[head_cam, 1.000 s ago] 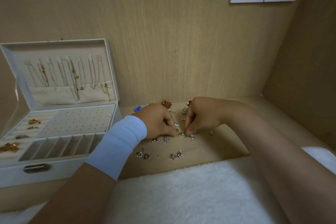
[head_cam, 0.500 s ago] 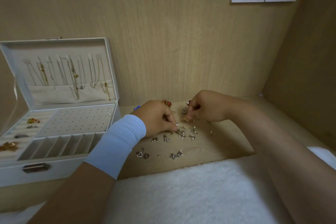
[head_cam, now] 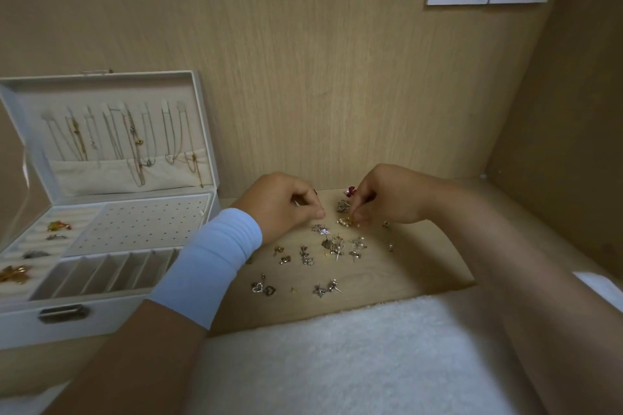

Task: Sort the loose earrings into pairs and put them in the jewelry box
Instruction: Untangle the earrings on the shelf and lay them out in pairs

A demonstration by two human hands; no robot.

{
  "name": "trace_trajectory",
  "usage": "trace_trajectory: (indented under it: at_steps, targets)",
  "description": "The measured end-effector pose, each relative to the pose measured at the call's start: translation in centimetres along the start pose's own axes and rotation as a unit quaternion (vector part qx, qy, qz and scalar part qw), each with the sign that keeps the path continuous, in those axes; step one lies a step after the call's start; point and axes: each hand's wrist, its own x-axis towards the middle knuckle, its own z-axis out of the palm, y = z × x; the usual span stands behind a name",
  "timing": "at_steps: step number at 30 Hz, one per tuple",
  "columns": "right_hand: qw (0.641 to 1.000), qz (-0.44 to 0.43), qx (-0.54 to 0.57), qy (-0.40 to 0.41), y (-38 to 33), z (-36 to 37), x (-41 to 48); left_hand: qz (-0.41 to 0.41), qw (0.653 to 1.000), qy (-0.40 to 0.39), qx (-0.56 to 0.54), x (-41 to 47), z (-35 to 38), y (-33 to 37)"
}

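Several loose earrings [head_cam: 333,246] lie scattered on the wooden shelf, among them a heart pair [head_cam: 263,288] near the front. The white jewelry box [head_cam: 101,310] stands open at the left, and its perforated earring panel [head_cam: 141,226] holds nothing. My left hand [head_cam: 283,205], in a white wrist sleeve, hovers at the back left of the pile with thumb and forefinger pressed together; anything between them is hidden. My right hand [head_cam: 384,199] curls down and pinches a small gold earring [head_cam: 345,221] on the shelf.
Necklaces hang inside the box lid [head_cam: 118,145]. Brooches and rings sit in the box's left slots [head_cam: 33,246]. A red earring [head_cam: 350,190] lies by the back wall. A white fluffy towel [head_cam: 337,357] covers the front. Wooden walls close in behind and to the right.
Both hands lifted off the silver cluster and moved toward the back wall. My right fingertips now sit on a gold earring farther back.
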Motion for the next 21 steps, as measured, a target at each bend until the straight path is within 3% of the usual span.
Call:
trace_trajectory:
  at_steps: [10, 13, 16, 21]
  targets:
    - [0.998, -0.029, -0.032, -0.04, -1.4, 1.5, 0.1, -0.031, 0.998, 0.022, -0.057, 0.0, -1.1, -0.4]
    - [0.996, -0.062, 0.065, 0.03, -1.5, 0.8, 0.1, -0.044, 0.99, 0.021, -0.134, 0.0, -1.0, 0.1]
    - [0.969, -0.114, 0.219, 0.036, -2.3, 0.1, -0.4, -0.049, 0.978, 0.023, -0.201, 0.2, -0.7, 0.8]
    - [0.95, -0.129, 0.28, 0.041, -2.5, -0.5, -1.1, -0.084, 0.958, 0.026, -0.273, 0.2, -0.6, 1.8]
